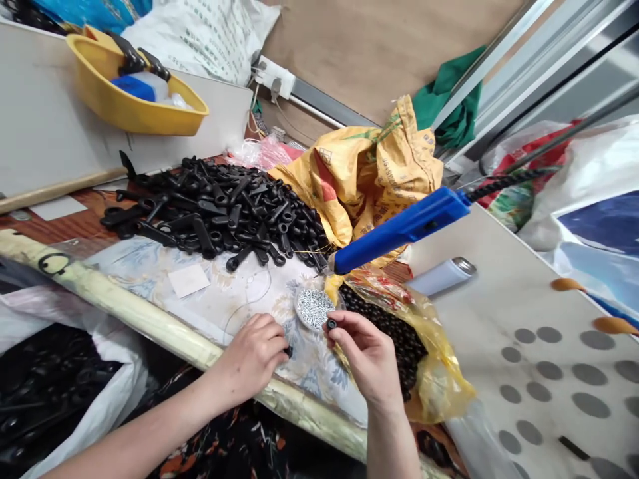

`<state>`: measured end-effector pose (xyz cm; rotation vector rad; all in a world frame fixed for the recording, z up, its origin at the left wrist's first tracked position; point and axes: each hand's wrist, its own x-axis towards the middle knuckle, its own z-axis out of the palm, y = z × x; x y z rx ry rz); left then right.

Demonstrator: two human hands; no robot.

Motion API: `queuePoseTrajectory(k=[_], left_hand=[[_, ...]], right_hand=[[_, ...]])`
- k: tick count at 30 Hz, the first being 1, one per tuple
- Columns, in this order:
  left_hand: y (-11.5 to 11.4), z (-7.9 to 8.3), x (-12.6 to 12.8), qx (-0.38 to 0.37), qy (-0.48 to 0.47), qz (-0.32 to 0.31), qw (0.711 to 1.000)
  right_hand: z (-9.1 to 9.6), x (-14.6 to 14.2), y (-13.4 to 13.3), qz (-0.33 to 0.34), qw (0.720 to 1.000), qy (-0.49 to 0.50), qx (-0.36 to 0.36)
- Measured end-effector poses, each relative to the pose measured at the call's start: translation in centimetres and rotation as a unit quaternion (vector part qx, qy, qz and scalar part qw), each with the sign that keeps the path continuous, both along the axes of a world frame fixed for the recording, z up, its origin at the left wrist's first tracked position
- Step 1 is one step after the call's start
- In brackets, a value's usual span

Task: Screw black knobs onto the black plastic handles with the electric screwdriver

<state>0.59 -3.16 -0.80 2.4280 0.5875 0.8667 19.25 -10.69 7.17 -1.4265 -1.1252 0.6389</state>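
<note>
Pretty mid-job by the look of this bench. The left hand (252, 356) and right hand (367, 356) are working close together over the floral cloth (224, 299), just apart and not touching. The right hand's fingertips (339, 330) pinch a small black plastic piece (331, 324), while the left hand has another black piece (288, 350) clamped at its fingertips, mostly hidden. Right above them sits a round tin lid (313, 309) loaded with tiny silver bits, and plenty are left in it. Behind that is a big heap of black plastic lever-shaped parts (214, 213), easily the main pile here. A yellow plastic bag (439, 372) on the right holds a mound of small black pieces (384, 332), and a white sack (124, 379) at the lower left has more black parts (44, 379). Honestly can't tell which lots are finished and which aren't, but there's a lot of stock around. A blue plastic tool (404, 226) has its tip near the right end of the heap.
</note>
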Motion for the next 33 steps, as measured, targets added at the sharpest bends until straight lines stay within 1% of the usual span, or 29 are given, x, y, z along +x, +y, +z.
queuePoseTrajectory(k=[2,5,7,10,12,15,20,23,27,28,30,33], left_hand=[[-0.1,0.1,0.0,-0.012,0.002,0.001,1.000],[-0.1,0.3,0.0,-0.037,0.006,0.008,0.999],[-0.1,0.3,0.0,-0.049,0.006,0.018,0.999],[0.0,0.2,-0.1,-0.057,0.003,0.024,0.998],[0.1,0.0,-0.1,-0.055,0.003,0.022,0.998],[0.1,-0.1,-0.1,-0.044,-0.004,0.019,0.999],[0.1,-0.3,-0.2,-0.041,-0.012,0.016,0.999],[0.0,-0.5,-0.1,-0.036,-0.011,0.018,0.999],[0.1,-0.7,0.1,-0.032,-0.015,0.020,0.999],[0.0,-0.7,0.1,-0.031,-0.016,0.022,0.999],[0.0,-0.6,0.1,-0.032,-0.018,0.027,0.999],[0.0,-0.4,0.1,-0.039,-0.014,0.028,0.999]], right_hand=[[-0.2,-0.7,0.2,0.015,0.999,-0.040,-0.005],[-1.0,-1.7,0.0,0.041,0.988,-0.146,-0.041],[-2.0,-2.3,-0.4,0.042,0.974,-0.209,-0.080],[-3.9,-3.1,-0.9,0.029,0.961,-0.247,-0.120],[-4.7,-3.5,-1.1,0.017,0.960,-0.250,-0.123],[-5.1,-3.9,-0.9,0.003,0.956,-0.266,-0.122],[-4.5,-4.3,-0.5,0.001,0.944,-0.292,-0.152],[-3.9,-4.5,-0.1,0.007,0.935,-0.296,-0.196],[-2.9,-4.4,0.8,0.037,0.916,-0.302,-0.263],[-2.7,-4.2,1.0,0.045,0.915,-0.292,-0.275],[-2.6,-3.7,1.4,0.060,0.925,-0.240,-0.289],[-3.3,-3.2,1.5,0.060,0.943,-0.162,-0.284]])
